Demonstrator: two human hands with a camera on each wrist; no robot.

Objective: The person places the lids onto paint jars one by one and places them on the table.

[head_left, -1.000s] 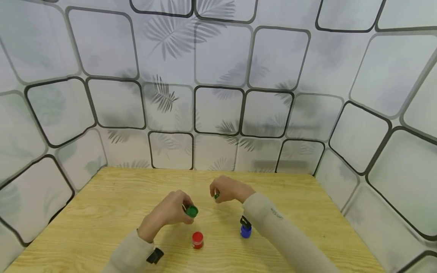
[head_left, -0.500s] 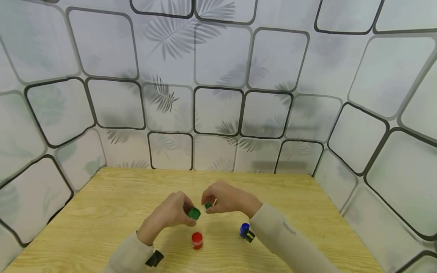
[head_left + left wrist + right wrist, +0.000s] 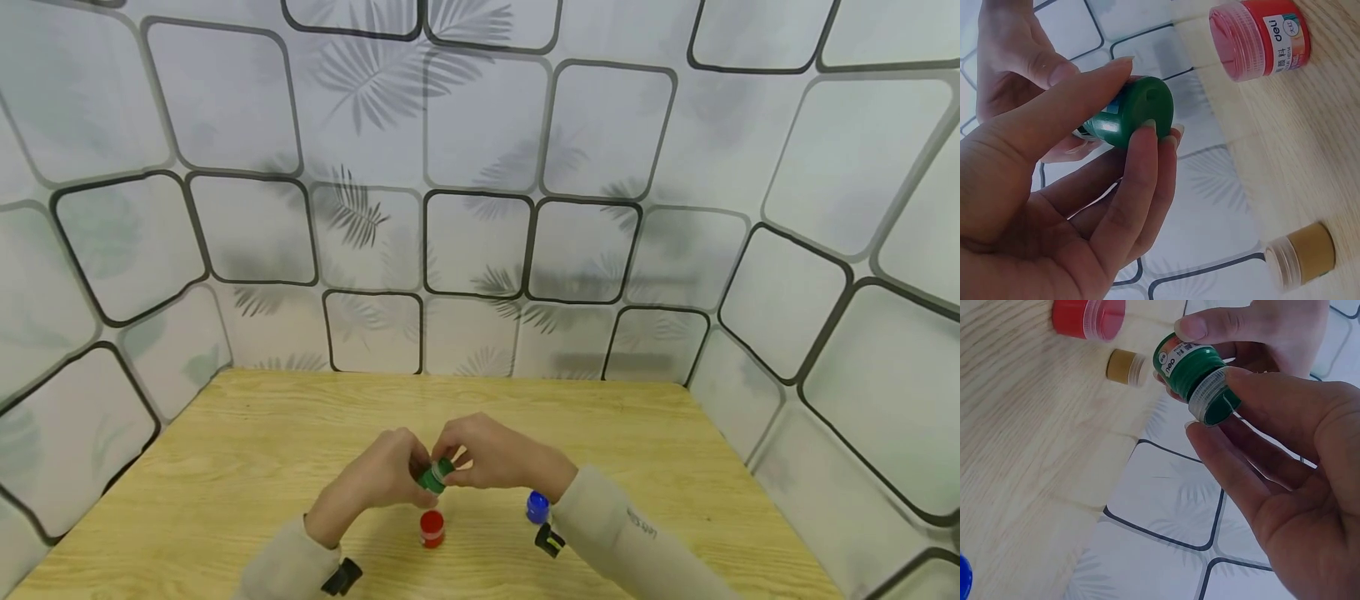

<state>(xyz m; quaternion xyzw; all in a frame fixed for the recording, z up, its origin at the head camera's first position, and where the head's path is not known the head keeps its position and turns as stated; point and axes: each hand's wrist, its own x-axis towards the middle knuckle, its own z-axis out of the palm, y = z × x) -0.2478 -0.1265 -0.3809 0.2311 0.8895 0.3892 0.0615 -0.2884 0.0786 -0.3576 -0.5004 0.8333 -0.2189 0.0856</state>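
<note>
While left grip (image 3: 386, 469) holds green jar (image 3: 1194, 367), right grip (image 3: 491, 452) lid (image 3: 1208, 394), contents hidden

Green jar (image 3: 1190, 370): smooth, glossy plastic, bearing a printed, paper-like label (image 3: 1177, 359); its cap (image 3: 1209, 394) is clear plastic with a ribbed rim. Red jar (image 3: 1286, 37), near: smooth plastic of soft gloss. Ochre jar (image 3: 1315, 250): smooth plastic, duller. Blue jar (image 3: 537, 507), right: shiny plastic. Bench (image 3: 637, 450): pale, smooth wood grain of low sheen. Far wall covering (image 3: 480, 246): smooth, printed sheeting, cloth or plastic indistinguishable. The 2 sleeves (image 3: 630, 533): matt cloth.
</note>
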